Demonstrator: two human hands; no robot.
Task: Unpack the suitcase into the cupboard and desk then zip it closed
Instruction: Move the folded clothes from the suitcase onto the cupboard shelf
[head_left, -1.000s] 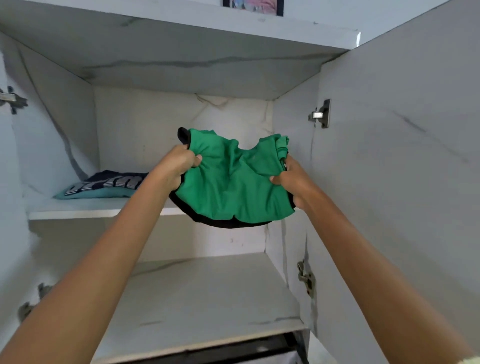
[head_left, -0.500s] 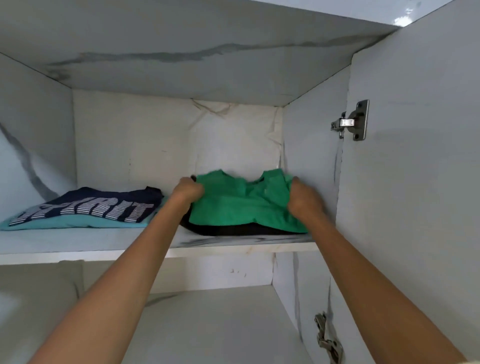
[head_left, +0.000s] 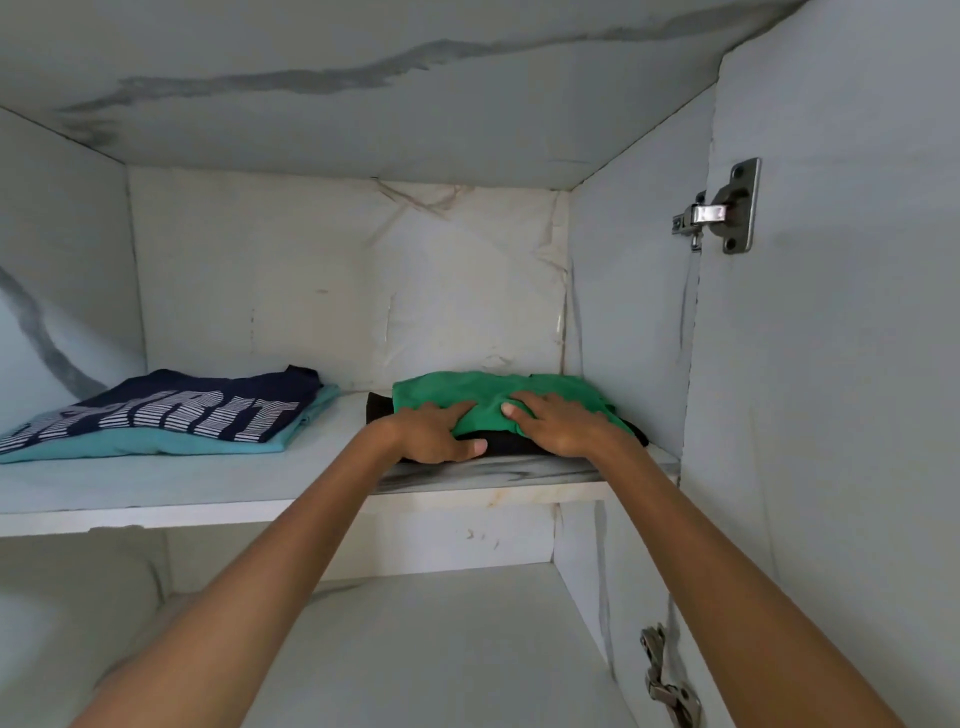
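Just landed the green top (head_left: 457, 388) on the shelf (head_left: 156, 501), centre frame; left hand (head_left: 434, 434) and right hand (head_left: 558, 423) now spread flat, pressing it down, so that's one more item stowed.

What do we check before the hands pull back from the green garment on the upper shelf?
1. Green folded garment fully on white marble-pattern shelf: ok.
2. Lies flat atop black garment: ok.
3. Right hand flat on it, not gripping: ok.
4. Left hand released: cannot tell, fingertips hidden by a fold.
5. Apart from navy printed T-shirt: ok.
6. White cupboard door open for withdrawal: ok.
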